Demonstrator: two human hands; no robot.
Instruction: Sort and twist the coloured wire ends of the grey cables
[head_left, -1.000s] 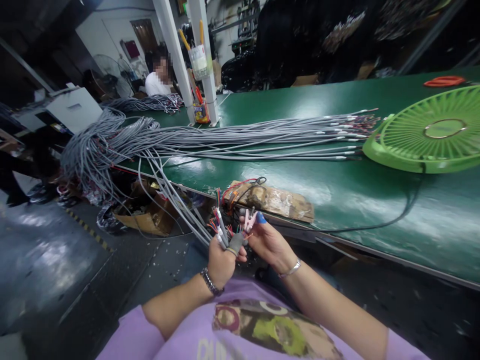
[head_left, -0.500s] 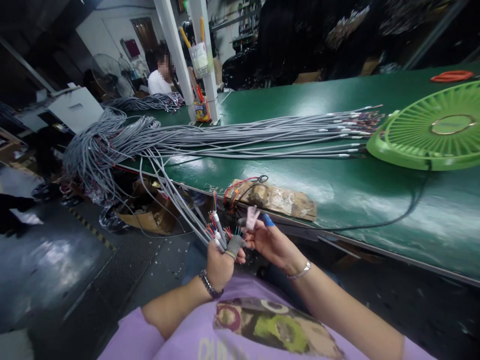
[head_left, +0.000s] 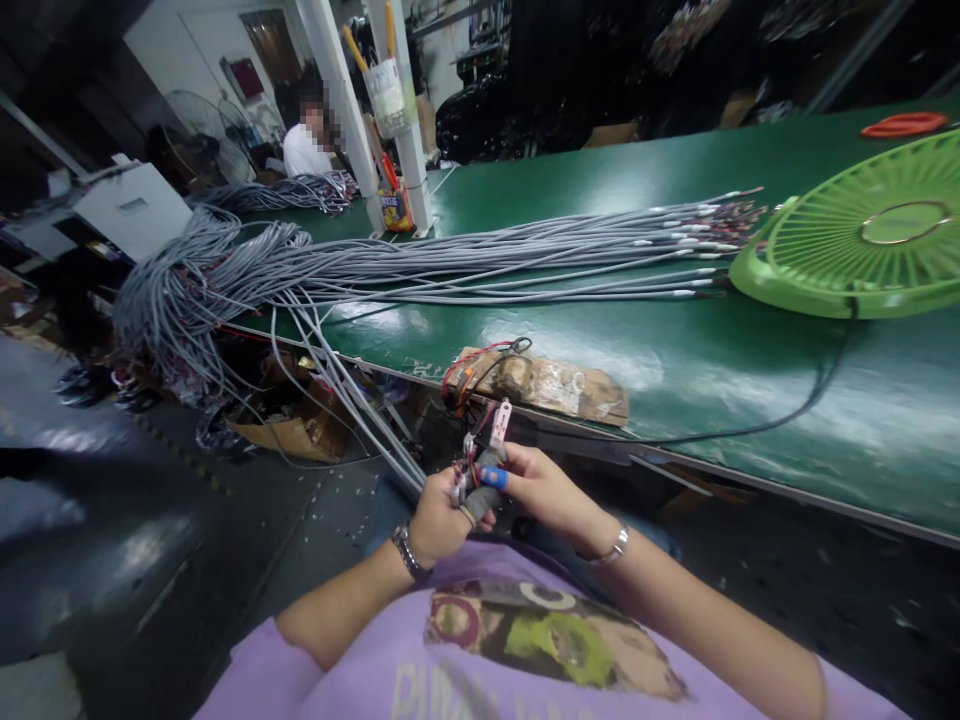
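Observation:
My left hand [head_left: 433, 520] is closed around the ends of several grey cables [head_left: 360, 410] that rise from my lap to the green table [head_left: 675, 360]. Coloured wire tips [head_left: 466, 468] stick out above its fist, and a grey finger cot covers one finger. My right hand [head_left: 536, 485] touches it from the right, fingers pinched on those wire tips together with a small pale connector piece [head_left: 500, 423]. A blue cot sits on one right fingertip. Both wrists wear bracelets.
A long bundle of grey cables [head_left: 525, 262] lies across the table and spills off its left edge. A green fan grille [head_left: 862, 240] rests at right, its black cord trailing. A taped block with red wires [head_left: 540, 385] sits at the table edge. Another person [head_left: 306, 140] sits far back.
My right hand moved left and closed onto the wire ends at my left hand. Both hands dropped lower, and the fanned-out wire tips are now bunched together.

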